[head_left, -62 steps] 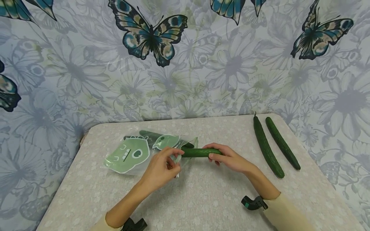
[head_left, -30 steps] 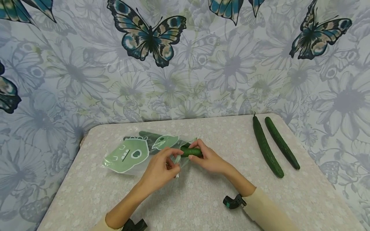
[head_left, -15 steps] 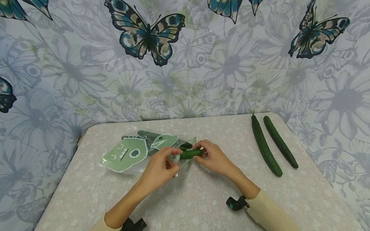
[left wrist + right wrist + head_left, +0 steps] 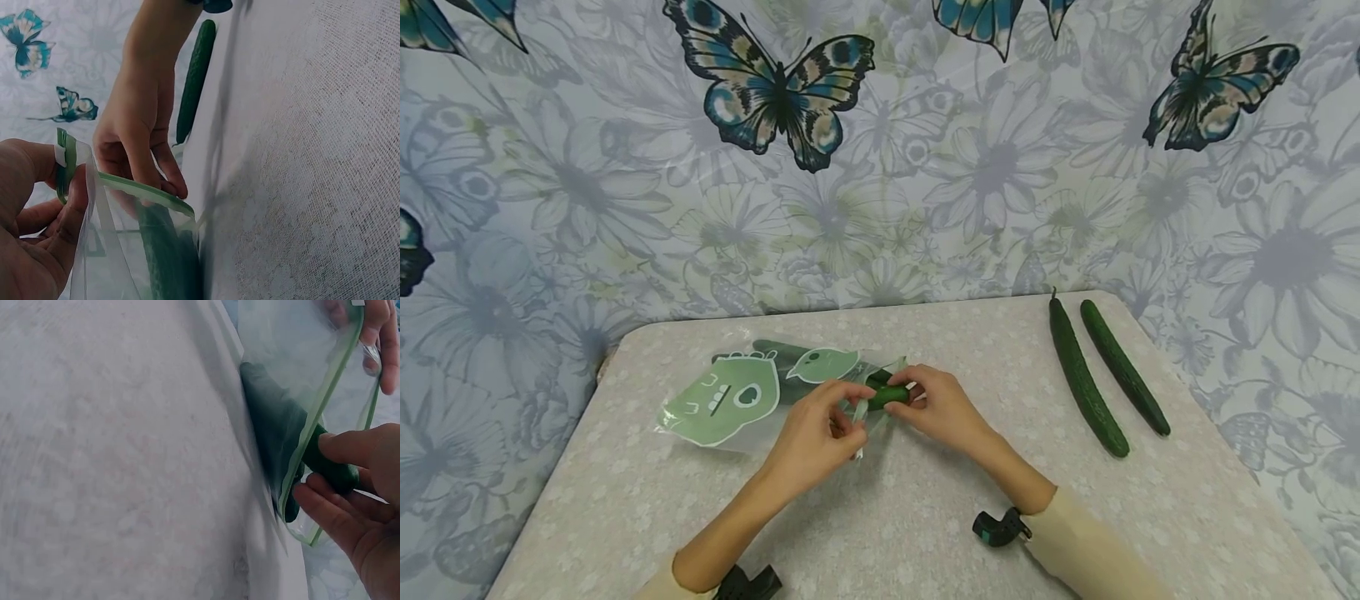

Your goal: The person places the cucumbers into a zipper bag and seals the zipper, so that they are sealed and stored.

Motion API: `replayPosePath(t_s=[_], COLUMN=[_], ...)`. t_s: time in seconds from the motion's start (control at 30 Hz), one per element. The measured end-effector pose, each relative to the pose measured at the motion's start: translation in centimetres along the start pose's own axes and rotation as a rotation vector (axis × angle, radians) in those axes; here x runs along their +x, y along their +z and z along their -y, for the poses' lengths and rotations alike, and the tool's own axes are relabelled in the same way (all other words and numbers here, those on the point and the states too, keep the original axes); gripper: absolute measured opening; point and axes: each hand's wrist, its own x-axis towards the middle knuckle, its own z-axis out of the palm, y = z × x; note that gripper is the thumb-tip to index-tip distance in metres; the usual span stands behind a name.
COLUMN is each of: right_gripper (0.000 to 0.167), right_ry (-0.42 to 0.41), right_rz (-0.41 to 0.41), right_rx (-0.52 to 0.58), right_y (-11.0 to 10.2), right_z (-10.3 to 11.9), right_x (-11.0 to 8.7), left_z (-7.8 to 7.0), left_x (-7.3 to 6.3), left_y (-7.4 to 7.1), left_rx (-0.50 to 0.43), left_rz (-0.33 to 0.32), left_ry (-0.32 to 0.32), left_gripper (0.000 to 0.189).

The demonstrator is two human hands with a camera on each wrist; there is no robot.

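A clear zip bag [image 4: 718, 404] with green cartoon prints lies on its side, its mouth facing right. My left hand [image 4: 820, 433] pinches the near edge of the mouth, where the left wrist view shows a green zip strip [image 4: 153, 192] and a white slider [image 4: 60, 155]. With thumb and fingers, my right hand [image 4: 947, 408] holds the end of a cucumber [image 4: 889, 397]; the rest of it is inside the bag. Another cucumber [image 4: 775, 353] shows dimly through the plastic behind it. In the right wrist view, the gripped cucumber [image 4: 331, 469] passes through the open mouth.
Two more cucumbers lie side by side at the table's right, a left one [image 4: 1084, 383] with a thin stem and a right one [image 4: 1126, 371]. The cloth-covered table [image 4: 925, 533] meets a butterfly-patterned wall covering [image 4: 1000, 167] at its back edge.
My right hand has moved left with the cucumber, drawn back slightly, then pushed left again, so less of it sticks out of the bag. My left hand keeps its pinch on the edge.
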Motion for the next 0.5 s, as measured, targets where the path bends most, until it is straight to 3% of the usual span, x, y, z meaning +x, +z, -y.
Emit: replayPosePath(t_s=[0.23,0.5], right_gripper=[0.03,0.015], right_ry=[-0.085,-0.061], right_rz=[0.065,0.068], right_rx=[-0.152,-0.044], right_y=[0.9,2.4], right_z=[1.0,1.0], right_x=[1.1,2.0], left_z=[0.0,0.1], left_x=[-0.1,-0.3], left_y=[-0.2,-0.3], left_rx=[0.007,-0.008], left_rz=[-0.006,-0.001], left_ry=[-0.001,-0.002], left_gripper=[0.04,0.041])
